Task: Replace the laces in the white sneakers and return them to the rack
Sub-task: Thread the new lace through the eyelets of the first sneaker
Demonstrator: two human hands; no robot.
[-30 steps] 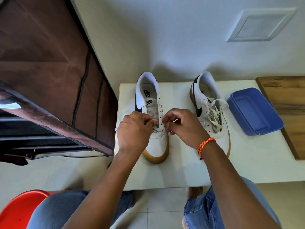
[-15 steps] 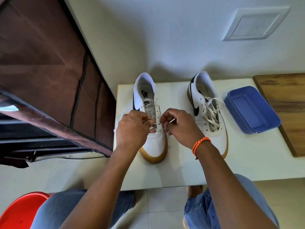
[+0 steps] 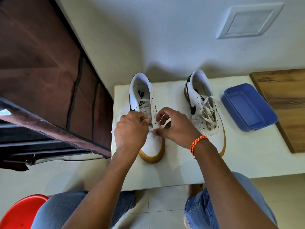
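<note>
Gleaming white sneaker (image 3: pixel 148 123), gum sole, mostly unlaced.

Smooth white sneaker (image 3: pixel 152 139), glossy plastic tub (image 3: pixel 247 106), wood board (image 3: pixel 283 100)

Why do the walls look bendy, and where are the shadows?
Head view: the wide lens curves straight edges, like the wall panel and the cloth rack; soft grey shadows fall on the wall behind both sneakers; nothing looks blurry.
</note>
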